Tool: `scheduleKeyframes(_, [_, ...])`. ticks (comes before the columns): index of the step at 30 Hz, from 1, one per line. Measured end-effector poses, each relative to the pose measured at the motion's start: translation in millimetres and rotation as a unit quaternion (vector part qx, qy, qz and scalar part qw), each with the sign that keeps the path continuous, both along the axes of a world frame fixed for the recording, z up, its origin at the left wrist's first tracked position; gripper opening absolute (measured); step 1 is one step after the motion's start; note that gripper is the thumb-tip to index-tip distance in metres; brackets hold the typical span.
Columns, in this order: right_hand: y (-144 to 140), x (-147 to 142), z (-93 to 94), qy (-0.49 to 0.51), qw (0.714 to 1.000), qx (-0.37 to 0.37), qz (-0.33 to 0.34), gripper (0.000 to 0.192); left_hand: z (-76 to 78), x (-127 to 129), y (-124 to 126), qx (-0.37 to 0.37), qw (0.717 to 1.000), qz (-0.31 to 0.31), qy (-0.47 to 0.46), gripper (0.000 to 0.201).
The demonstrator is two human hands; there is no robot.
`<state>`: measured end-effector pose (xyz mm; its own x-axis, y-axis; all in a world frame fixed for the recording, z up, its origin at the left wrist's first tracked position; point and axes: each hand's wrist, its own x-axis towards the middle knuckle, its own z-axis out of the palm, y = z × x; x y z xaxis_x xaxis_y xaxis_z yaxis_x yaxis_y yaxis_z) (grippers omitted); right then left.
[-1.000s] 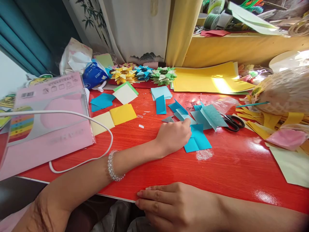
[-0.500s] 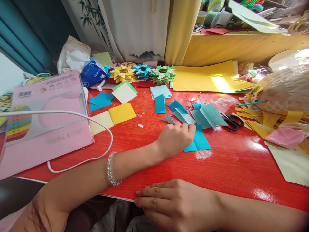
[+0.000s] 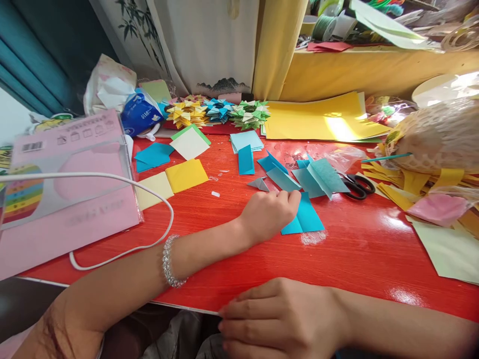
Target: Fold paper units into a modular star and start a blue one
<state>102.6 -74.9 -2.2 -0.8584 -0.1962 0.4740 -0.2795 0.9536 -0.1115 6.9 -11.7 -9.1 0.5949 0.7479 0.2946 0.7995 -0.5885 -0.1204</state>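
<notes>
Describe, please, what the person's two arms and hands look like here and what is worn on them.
Both forearms are bare, with no sleeves showing up to the frame edges. The left hand has a beaded bracelet of clear, silvery beads around its wrist. The right hand wears nothing: no glove, ring or watch shows. Fingernails are short and unpainted. No markings or cables lie on either arm.

I am counting two bare hands in view: the left hand (image 3: 267, 214) and the right hand (image 3: 284, 319). I am seeing three folded paper star clusters: one yellow paper star cluster (image 3: 186, 113), one blue paper star cluster (image 3: 218, 109) and one green paper star cluster (image 3: 249, 113). I am also counting one pair of black-handled scissors (image 3: 355, 185), one beaded silver bracelet (image 3: 168, 262), one white cable (image 3: 123, 219) and one small grey folded paper triangle (image 3: 259, 184).
</notes>
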Motion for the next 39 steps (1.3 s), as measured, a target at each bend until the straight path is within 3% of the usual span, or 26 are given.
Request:
scheduleKeyframes(1, [6, 5, 1.9, 0.024, 1.0, 0.003, 0.012, 0.021, -0.6, -1, 1, -0.009, 1.0, 0.004, -0.004, 0.024])
scheduleKeyframes(2, [13, 11, 3.8, 0.052, 0.998, -0.004, -0.024, 0.021, -0.8, -1, 1, -0.017, 1.0, 0.008, -0.007, 0.023])
scheduleKeyframes(4, [31, 30, 6.6, 0.09, 0.983, -0.022, -0.158, 0.018, -0.2, -1, 1, -0.036, 0.999, 0.007, -0.01, 0.02])
scheduleKeyframes(6, [52, 52, 6.5, 0.12, 0.939, -0.013, -0.322, 0.013, 1.0, -1, 1, -0.053, 0.999, 0.007, -0.01, 0.017])
scheduleKeyframes(7, [62, 62, 5.2, 0.123, 0.924, 0.01, -0.362, 0.011, 1.5, 0, 1, -0.06, 0.998, 0.009, -0.009, 0.016])
scheduleKeyframes(9, [79, 81, 0.5, 0.089, 0.912, 0.04, -0.399, 0.008, 2.3, 0, 2, -0.069, 0.997, 0.016, -0.007, 0.016])
scheduleKeyframes(12, [95, 95, -8.4, 0.046, 0.87, 0.011, -0.491, 0.015, 2.6, 0, 4, -0.081, 0.996, 0.019, -0.012, 0.017])
scheduleKeyframes(18, [96, 95, -10.0, 0.006, 0.803, 0.01, -0.596, 0.035, 3.8, 0, 7, -0.101, 0.994, 0.031, -0.037, 0.024])
scheduleKeyframes(20, [94, 94, -6.2, 0.014, 0.795, -0.008, -0.606, 0.034, 5.2, 0, 8, -0.112, 0.992, 0.044, -0.046, 0.026])
scheduleKeyframes(25, [91, 90, -0.6, 0.007, 0.813, -0.031, -0.581, 0.024, 8.7, -2, 12, -0.166, 0.978, 0.098, -0.083, 0.026])
scheduleKeyframes(30, [88, 86, 0.3, 0.024, 0.808, -0.218, -0.547, 0.019, 8.3, -4, 16, -0.189, 0.969, 0.098, -0.124, 0.027])
scheduleKeyframes(35, [83, 82, -2.6, 0.099, 0.753, -0.404, -0.51, 0.022, 8.6, -5, 18, -0.211, 0.954, 0.082, -0.198, 0.025])
scheduleKeyframes(39, [80, 79, -0.9, 0.158, 0.7, -0.475, -0.508, 0.021, 10.4, -5, 21, -0.281, 0.906, 0.033, -0.314, 0.022])
